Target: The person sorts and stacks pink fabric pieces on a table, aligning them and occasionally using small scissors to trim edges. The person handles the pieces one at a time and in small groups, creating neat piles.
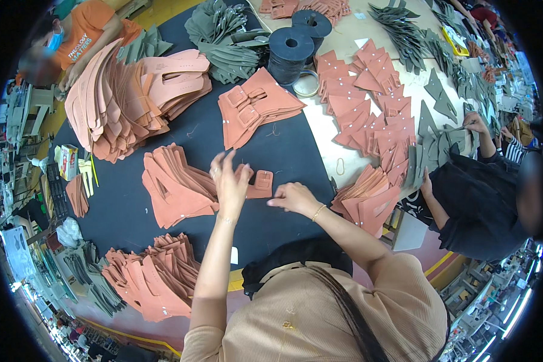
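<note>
Salmon-coloured strap piece, seen from the head camera, lies flat on the dark tabletop between the two hands. Long axis, as far as I can see it, runs roughly left to right; the end with the square buckle points right, and the other end goes out of my sight behind the left hand. That hand is loosely open, fingers parted and thumb away from them, over the inner end of a fanned stack; whether the thumb presses the strap piece I cannot tell. Right hand has its fingers bent, tips just beside the strap piece's right edge; I cannot tell whether it pinches anything.

Beyond the hands, a buckled pile slants from upper right to lower left. Near the right forearm, another salmon stack fans out.

Containers: upright carton at the left edge, contents hidden from me. Clear plastic bag below it, crumpled; I can't make out what it holds. Yellow tray far off at upper right, contents too small to tell. Black spools stand beside a tape roll.
</note>
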A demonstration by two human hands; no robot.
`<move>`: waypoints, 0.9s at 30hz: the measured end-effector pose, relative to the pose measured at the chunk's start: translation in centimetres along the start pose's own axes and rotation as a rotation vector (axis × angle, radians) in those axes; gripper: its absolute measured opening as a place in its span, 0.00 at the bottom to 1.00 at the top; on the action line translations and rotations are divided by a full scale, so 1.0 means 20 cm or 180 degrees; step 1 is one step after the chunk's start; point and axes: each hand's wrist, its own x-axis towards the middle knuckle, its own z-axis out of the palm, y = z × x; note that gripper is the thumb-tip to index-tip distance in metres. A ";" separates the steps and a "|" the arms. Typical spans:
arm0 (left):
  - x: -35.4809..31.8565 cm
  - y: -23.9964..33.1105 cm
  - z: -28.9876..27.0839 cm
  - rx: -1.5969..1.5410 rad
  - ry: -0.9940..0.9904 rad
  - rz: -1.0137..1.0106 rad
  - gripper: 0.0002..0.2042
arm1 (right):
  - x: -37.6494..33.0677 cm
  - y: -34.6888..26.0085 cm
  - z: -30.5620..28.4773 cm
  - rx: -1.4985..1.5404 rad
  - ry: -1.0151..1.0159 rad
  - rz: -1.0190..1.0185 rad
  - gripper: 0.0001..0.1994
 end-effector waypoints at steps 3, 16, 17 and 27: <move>0.24 0.06 0.12 0.0257 0.0201 0.0833 0.25 | 0.02 0.07 -0.08 -0.0202 0.0559 -0.0098 0.14; 0.81 0.17 0.34 0.1914 -0.1093 0.1147 0.28 | 0.08 0.06 -0.19 0.0323 0.0986 -0.0852 0.11; 0.88 0.17 0.30 0.1484 -0.1236 0.1247 0.27 | 0.09 0.08 -0.20 0.0401 0.1028 -0.0909 0.11; 1.29 0.14 0.08 -0.0165 -0.3203 -0.0150 0.22 | 0.28 0.06 -0.31 0.2174 0.0694 -0.0306 0.14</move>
